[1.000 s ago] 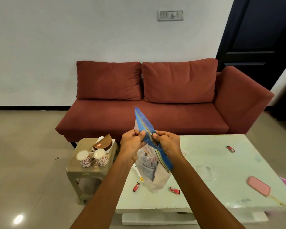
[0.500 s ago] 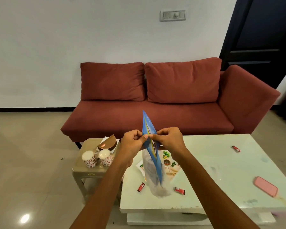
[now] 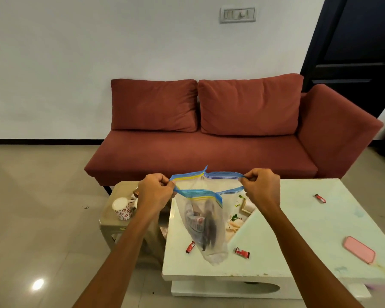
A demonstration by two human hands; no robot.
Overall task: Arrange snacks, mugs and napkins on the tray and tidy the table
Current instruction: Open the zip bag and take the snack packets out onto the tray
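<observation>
Pulling the mouth of a clear zip bag [image 3: 206, 223] apart: the left hand [image 3: 155, 193] pinches the left end of the blue-and-yellow zip strip, the right hand [image 3: 261, 187] pinches the right end, fingers curled tight on both. The mouth gapes wide between them. The bag hangs above the near-left part of the white table [image 3: 309, 232], with something grey and dark inside; there's print on it but it's too blurry to read.

Two red snack wrappers lie near the table's front edge, one [image 3: 190, 247] just left of the bag's bottom and one [image 3: 242, 252] just right. White lettering on them, can't make it out. A third red wrapper [image 3: 320, 198] sits toward the far right side, and a pink lid [image 3: 359, 252] lies by the right front corner. A printed sheet [image 3: 240, 215] shows behind the bag.

Left of the table, a beige stool [image 3: 108, 221] carries a white mug with red flowers [image 3: 121, 208]. Most of the tabletop's middle and right is bare. A red sofa [image 3: 209, 138] stands behind.
</observation>
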